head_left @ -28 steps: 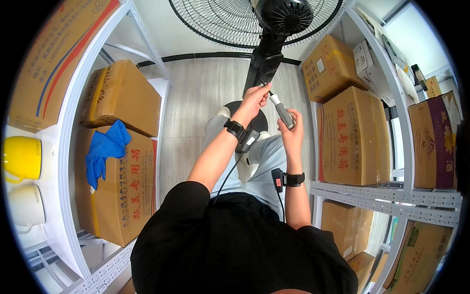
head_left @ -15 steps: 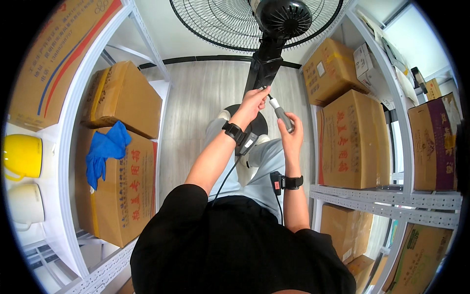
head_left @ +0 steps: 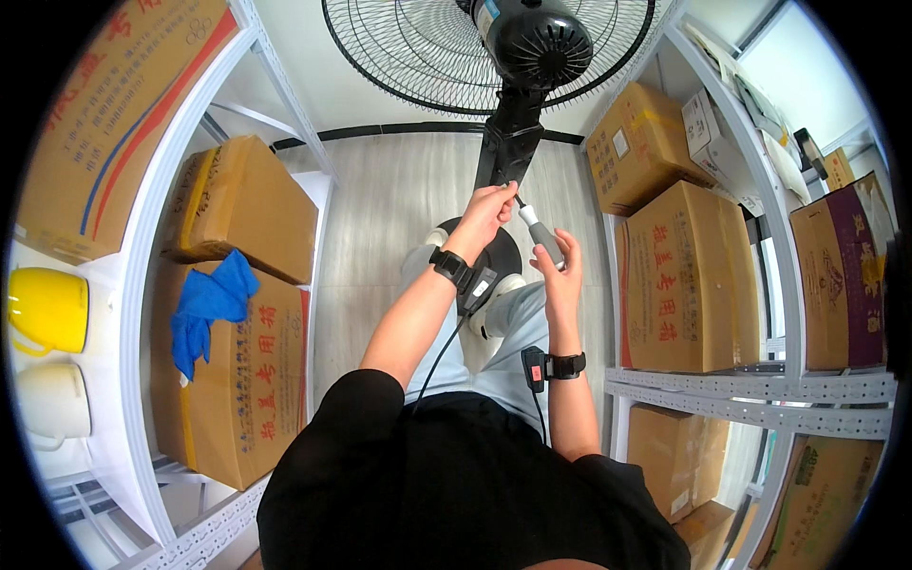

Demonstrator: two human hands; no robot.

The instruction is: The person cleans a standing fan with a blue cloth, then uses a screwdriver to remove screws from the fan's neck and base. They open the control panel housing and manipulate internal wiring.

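A black standing fan [head_left: 534,52] rises ahead of me, its column [head_left: 506,142] running down to a round black base [head_left: 499,255] by my feet. My left hand [head_left: 489,206] is closed at the lower part of the column, around the screwdriver's tip; what exactly its fingertips pinch is hidden or too small to tell. A screwdriver [head_left: 540,236] with a grey and white handle points at the column from the lower right. My right hand [head_left: 560,266] holds the handle's lower end between thumb and fingers. Both wrists wear black straps with small devices, the left cable hanging down.
Metal shelves [head_left: 798,382] flank me, holding cardboard boxes [head_left: 691,275] on both sides. At the left are a blue cloth [head_left: 211,302] over a box, a yellow mug [head_left: 49,310] and a white mug [head_left: 54,404]. Beyond the fan is a white wall [head_left: 342,90].
The whole scene sits slightly lower in the view. My right hand's fingers have shifted a little on the screwdriver handle; my left hand remains at the column.
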